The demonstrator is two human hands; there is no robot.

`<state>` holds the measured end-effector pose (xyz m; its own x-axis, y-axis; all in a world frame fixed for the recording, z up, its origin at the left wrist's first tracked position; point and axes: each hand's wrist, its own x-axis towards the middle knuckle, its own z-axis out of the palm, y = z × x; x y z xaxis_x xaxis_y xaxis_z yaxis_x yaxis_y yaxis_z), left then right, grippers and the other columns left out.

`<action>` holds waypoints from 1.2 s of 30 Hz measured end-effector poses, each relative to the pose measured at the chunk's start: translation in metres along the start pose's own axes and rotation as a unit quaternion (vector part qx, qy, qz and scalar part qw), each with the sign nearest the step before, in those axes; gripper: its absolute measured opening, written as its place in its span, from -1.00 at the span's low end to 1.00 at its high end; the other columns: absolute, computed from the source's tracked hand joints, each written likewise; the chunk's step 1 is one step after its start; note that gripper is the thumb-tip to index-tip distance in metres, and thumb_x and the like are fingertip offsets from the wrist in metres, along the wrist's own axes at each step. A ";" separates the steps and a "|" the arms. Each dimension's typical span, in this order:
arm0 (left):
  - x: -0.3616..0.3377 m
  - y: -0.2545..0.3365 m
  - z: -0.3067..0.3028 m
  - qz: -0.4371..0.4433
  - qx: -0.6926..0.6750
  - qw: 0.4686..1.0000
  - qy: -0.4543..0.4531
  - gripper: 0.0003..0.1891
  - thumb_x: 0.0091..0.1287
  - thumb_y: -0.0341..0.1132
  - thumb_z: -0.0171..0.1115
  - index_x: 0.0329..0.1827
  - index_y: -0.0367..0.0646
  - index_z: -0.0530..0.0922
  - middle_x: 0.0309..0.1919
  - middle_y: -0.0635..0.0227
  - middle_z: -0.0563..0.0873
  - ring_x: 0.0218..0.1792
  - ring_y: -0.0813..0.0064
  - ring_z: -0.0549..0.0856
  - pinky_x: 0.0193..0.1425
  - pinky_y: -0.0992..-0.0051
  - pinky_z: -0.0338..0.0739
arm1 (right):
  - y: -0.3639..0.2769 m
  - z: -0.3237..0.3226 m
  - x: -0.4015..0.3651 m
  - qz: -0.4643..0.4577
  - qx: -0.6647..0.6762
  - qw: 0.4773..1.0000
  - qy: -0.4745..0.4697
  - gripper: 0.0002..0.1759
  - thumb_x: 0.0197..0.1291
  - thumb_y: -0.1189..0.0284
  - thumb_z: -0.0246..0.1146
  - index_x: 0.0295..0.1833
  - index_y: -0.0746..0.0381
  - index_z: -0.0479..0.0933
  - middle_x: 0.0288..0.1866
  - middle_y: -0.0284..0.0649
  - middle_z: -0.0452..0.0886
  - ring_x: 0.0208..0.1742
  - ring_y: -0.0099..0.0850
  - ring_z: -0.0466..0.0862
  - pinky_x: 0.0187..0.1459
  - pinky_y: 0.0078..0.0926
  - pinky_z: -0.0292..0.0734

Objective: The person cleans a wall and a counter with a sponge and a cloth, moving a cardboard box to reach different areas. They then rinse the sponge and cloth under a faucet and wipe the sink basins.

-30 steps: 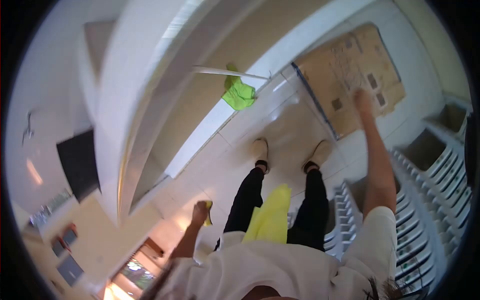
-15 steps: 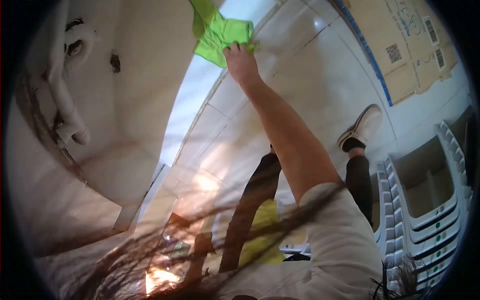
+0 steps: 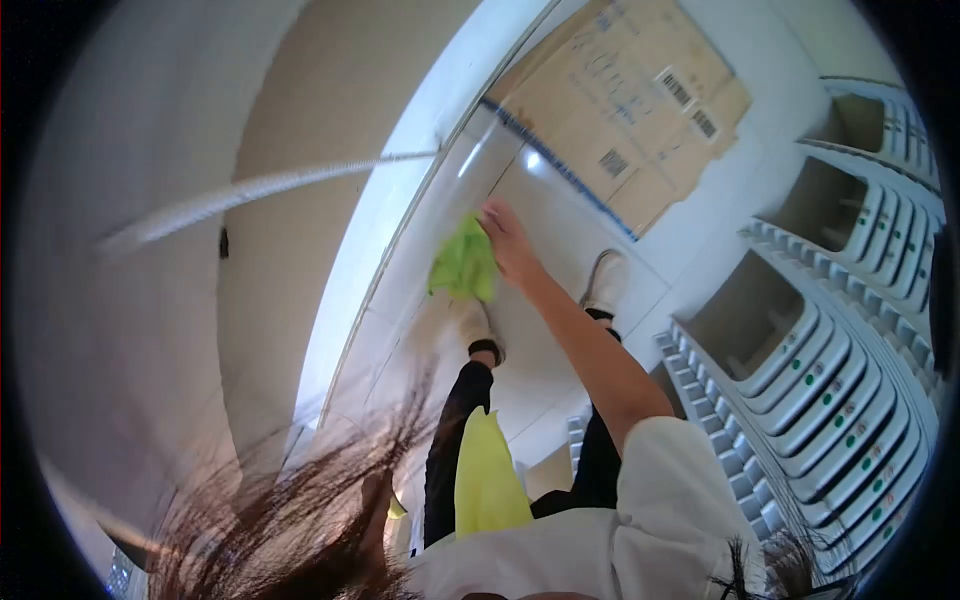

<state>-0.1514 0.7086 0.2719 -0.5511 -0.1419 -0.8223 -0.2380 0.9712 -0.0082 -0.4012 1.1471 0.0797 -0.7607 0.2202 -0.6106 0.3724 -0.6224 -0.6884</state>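
Observation:
My right hand (image 3: 508, 240) is closed on a lime-green cloth (image 3: 464, 262), which hangs crumpled from the fingers above the tiled floor, slightly blurred. Below it a light-coloured shoe (image 3: 474, 328) shows. A second cloth, yellow (image 3: 489, 480), hangs in front of my body by the legs. At the lower left, strands of hair cover what looks like part of my left arm (image 3: 374, 508), with a small yellow patch beside it. The fingers of my left hand are hidden there.
A flattened cardboard sheet (image 3: 640, 120) lies on the floor ahead. Stacks of grey plastic stools or chairs (image 3: 830, 400) line the right side. To the left rises a pale wall with a white ledge (image 3: 345, 290), and a thin white cord or pipe (image 3: 290, 183) crosses it.
My right hand has drawn the green cloth back from the wall's ledge toward my feet. The view has shifted, bringing the cardboard and stacked seats further into sight.

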 end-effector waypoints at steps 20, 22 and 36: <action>-0.037 0.219 -0.122 0.211 -0.072 0.948 0.227 -0.89 0.07 -0.49 0.15 -0.35 -0.30 0.45 -0.36 0.01 0.53 -0.26 -0.01 0.51 -0.14 0.15 0.41 | -0.275 -0.445 -0.240 -0.089 -0.450 0.793 0.401 -0.87 0.07 0.48 0.12 -0.37 0.33 0.49 -0.47 -0.06 0.56 -0.39 -0.25 0.57 -0.29 -0.33 0.46; -0.035 0.218 -0.115 0.218 -0.036 0.946 0.236 -0.88 0.08 -0.45 0.15 -0.34 -0.29 0.46 -0.35 0.02 0.53 -0.25 -0.01 0.51 -0.13 0.13 0.41 | -0.300 -0.443 -0.249 -0.053 -0.505 0.753 0.418 -0.85 0.08 0.46 0.08 -0.33 0.32 0.48 -0.38 0.08 0.57 -0.26 -0.02 0.59 -0.18 -0.16 0.45; 0.065 0.230 -0.196 0.175 0.084 0.980 0.047 -0.71 0.16 -0.18 0.08 -0.27 -0.27 0.49 -0.27 -0.04 0.61 -0.16 -0.04 0.59 -0.06 0.07 0.47 | -0.398 -0.423 -0.300 0.067 -0.652 0.645 0.394 -0.80 0.12 0.41 0.00 -0.31 0.33 0.44 -0.38 0.18 0.56 -0.28 0.12 0.56 -0.22 0.02 0.43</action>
<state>-0.3988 0.8850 0.3285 -0.6485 0.1968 -0.7354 0.1094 0.9801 0.1658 -0.0965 1.6467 0.3715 -0.3597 0.8629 -0.3551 0.9279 0.3707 -0.0390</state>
